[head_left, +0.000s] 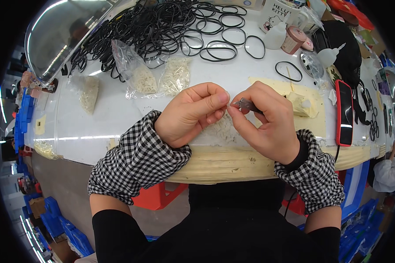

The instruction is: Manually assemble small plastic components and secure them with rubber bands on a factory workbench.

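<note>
Above the table's front edge, my left hand [191,113] is closed in a pinch, thumb against forefinger. Whatever lies between those fingertips is too small to name. My right hand [267,120] grips a small dark grey metal tool [246,105], its tip pointing at the left fingertips. Both hands nearly touch there. Beneath them is a loose heap of small pale pieces [224,130]. Behind my left hand lie clear plastic bags of similar pale pieces: one bag [175,76] close by, an opened-looking bag [141,79] beside it, and another bag [90,94] farther left.
A big tangle of black bands [140,30] covers the back left, with single loops spread rightward. A red-cased phone [344,113] lies at right, near a taped yellow block [303,106]. Bottles and a pink container [294,39] stand behind. Yellow tape [224,164] covers the front edge.
</note>
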Demonstrator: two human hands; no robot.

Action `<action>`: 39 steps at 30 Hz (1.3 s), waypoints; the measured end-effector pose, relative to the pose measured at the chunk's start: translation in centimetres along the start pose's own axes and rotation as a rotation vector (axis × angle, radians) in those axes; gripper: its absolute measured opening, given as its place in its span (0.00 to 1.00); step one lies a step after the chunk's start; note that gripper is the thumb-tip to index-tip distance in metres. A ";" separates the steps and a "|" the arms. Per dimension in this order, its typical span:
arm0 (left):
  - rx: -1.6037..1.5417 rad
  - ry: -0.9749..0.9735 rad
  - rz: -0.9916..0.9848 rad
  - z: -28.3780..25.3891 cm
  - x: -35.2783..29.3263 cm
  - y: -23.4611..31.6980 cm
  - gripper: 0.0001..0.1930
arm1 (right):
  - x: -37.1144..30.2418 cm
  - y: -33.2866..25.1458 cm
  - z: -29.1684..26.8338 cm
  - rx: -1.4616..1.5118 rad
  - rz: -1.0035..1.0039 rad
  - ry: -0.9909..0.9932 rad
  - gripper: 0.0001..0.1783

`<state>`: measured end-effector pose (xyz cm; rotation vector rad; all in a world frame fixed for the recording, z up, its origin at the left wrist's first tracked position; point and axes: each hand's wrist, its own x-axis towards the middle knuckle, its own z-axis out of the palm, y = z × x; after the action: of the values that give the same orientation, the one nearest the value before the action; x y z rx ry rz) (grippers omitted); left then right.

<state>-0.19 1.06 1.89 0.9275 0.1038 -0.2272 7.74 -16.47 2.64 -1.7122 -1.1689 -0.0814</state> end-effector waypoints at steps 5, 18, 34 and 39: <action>-0.059 -0.022 0.008 -0.1 0.0 0.0 0.09 | 0.3 -0.5 -0.5 -0.122 0.016 -0.059 0.13; -0.121 -0.055 -0.024 0.5 -0.1 -0.2 0.09 | 0.0 0.3 -0.1 -0.383 -0.091 0.001 0.18; -0.106 -0.064 0.000 0.6 -0.1 -0.4 0.09 | 0.0 0.2 -0.1 -0.377 -0.090 0.000 0.19; -0.098 -0.040 0.012 0.6 -0.1 -0.4 0.10 | -0.2 0.2 -0.4 -0.348 -0.054 -0.056 0.18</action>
<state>-0.36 0.37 1.99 0.8256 0.0723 -0.2277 7.93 -16.87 2.60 -1.9959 -1.2991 -0.2860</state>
